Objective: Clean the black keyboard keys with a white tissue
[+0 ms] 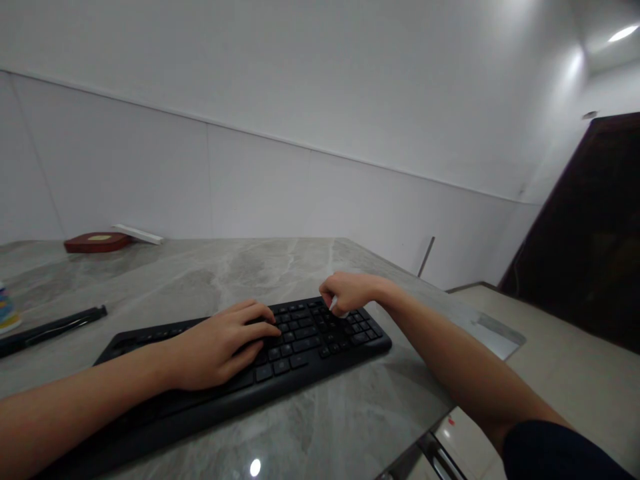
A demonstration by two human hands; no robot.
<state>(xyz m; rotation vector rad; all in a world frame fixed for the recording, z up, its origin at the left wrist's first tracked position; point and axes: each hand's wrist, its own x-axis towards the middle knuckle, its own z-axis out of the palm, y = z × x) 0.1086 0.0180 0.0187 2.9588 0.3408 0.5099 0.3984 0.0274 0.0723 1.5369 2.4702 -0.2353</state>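
Note:
A black keyboard lies at a slant on the grey marbled table. My left hand rests palm down across its middle, fingers stretched out and apart over the keys. Near the keyboard's right end, my right hand is bent at the wrist with its fingers closed. A small white piece, perhaps tissue or cloth, shows between those fingers, held down by the keys. Its exact kind is too small to make out, and much of it is hidden by the hand.
To the left lie a long black object and a partly visible bottle. A red-brown case and a flat white item sit by the wall. The table's right edge drops toward the floor.

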